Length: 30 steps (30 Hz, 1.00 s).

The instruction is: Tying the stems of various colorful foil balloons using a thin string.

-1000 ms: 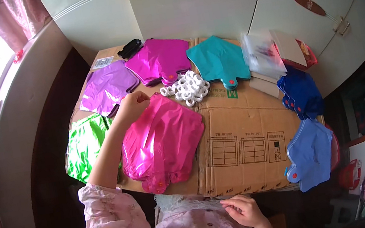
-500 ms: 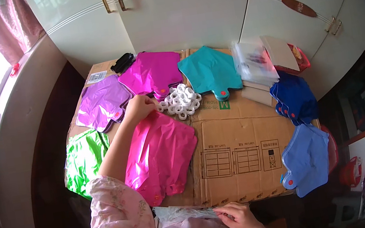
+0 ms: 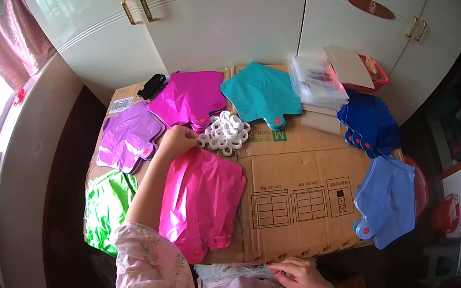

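Note:
My left hand [image 3: 180,140] reaches across the cardboard to the top of a stack of hot-pink foil balloons [image 3: 205,196], lying flat. Its fingers are pinched together between that stack and a pile of small white rings [image 3: 227,133]; what they hold is hidden. Low in front of me, at the cardboard's near edge, my right hand [image 3: 301,276] has curled fingers on a clear plastic bag [image 3: 230,272]. Around the pile lie flat foil balloons in magenta [image 3: 184,98], teal [image 3: 261,92] and lilac [image 3: 126,135].
Green foil balloons [image 3: 109,208] lie at the left, dark blue [image 3: 367,122] and light blue [image 3: 385,198] ones at the right. Clear plastic sleeves [image 3: 314,79] and a red basket [image 3: 379,73] stand at the back right. A black object [image 3: 152,86] sits near the white cabinet [image 3: 224,30].
My view has shifted slightly, so the cardboard sits a little lower and further left. The left hand stays by the rings and pink stack; the right hand stays at the plastic bag.

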Tool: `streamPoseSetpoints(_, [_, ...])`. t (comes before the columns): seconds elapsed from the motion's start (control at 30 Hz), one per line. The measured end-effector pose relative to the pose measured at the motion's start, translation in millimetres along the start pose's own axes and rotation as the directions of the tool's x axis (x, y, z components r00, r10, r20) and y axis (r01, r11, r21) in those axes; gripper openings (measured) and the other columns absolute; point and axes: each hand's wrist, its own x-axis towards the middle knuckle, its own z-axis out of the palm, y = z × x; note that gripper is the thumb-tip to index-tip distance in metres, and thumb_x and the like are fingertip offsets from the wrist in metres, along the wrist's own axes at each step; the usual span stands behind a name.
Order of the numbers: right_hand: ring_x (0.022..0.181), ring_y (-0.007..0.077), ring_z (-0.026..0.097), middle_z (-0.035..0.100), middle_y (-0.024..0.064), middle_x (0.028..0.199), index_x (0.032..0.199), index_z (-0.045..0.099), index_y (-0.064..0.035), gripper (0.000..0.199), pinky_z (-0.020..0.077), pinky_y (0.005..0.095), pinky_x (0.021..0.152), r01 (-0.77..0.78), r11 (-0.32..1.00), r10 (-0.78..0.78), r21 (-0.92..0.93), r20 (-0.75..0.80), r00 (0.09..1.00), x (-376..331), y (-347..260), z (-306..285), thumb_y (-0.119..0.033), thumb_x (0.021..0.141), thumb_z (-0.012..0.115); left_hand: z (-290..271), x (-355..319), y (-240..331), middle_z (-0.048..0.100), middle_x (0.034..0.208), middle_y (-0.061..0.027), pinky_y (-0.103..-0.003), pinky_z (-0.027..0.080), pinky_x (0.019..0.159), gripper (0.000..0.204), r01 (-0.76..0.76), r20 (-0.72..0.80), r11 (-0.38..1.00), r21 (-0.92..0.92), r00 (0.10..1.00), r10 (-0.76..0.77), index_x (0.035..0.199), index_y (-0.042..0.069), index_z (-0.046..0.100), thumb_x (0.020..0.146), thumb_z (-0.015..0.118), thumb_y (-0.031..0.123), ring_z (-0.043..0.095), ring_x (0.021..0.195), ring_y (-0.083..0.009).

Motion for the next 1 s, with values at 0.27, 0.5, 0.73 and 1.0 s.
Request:
streamPoseSetpoints(0.27, [0.075,0.0226,0.062,0.064,0.0076,0.083,0.104,0.063,-0.0065,0.024,0.0504,0.0321,0.067,0.014,1.0,-0.014,0.017,0.0,1.0,1,3,1,-0.009,0.08,0.061,-2,7,14,0.066,0.072,-0.0112,-0.035,0.051,0.065,0.024,-0.077,-0.047,0.997,-0.024,0.996,0.076,0.08,0.007,0.069,0.065,0.067,0.025,0.065,0.069,-0.0231])
streamPoseSetpoints(0.5, [0.078,0.0247,0.063,0.065,0.0095,0.087,0.105,0.063,-0.0071,0.026,0.051,0.0329,0.068,0.026,1.0,-0.026,-0.009,0.005,1.0,-2,4,3,-0.011,0.079,0.063,14,20,28,0.067,0.078,-0.0124,-0.038,0.052,0.069,0.025,0.068,-0.002,0.981,0.18,0.998,-0.069,0.078,0.01,0.069,0.06,0.067,0.027,0.065,0.075,-0.0279])
streamPoseSetpoints(0.73, [0.08,0.0253,0.062,0.064,0.0102,0.09,0.106,0.063,-0.0087,0.028,0.0511,0.0336,0.068,0.028,0.999,-0.028,-0.022,0.013,1.0,-4,8,4,-0.014,0.079,0.064,17,26,40,0.066,0.082,-0.0147,-0.039,0.051,0.073,0.028,0.118,-0.116,0.985,0.125,0.988,-0.104,0.082,0.008,0.068,0.058,0.066,0.024,0.065,0.079,-0.0301])
streamPoseSetpoints(1.0, [0.081,0.0251,0.063,0.064,0.0091,0.089,0.107,0.063,-0.0092,0.028,0.0512,0.0337,0.069,0.032,0.998,-0.032,-0.046,0.006,0.999,-5,6,4,-0.013,0.079,0.063,23,25,31,0.066,0.078,-0.015,-0.04,0.051,0.07,0.022,0.004,-0.123,0.998,0.069,0.992,0.005,0.078,0.006,0.066,0.062,0.064,0.021,0.064,0.076,-0.0308])
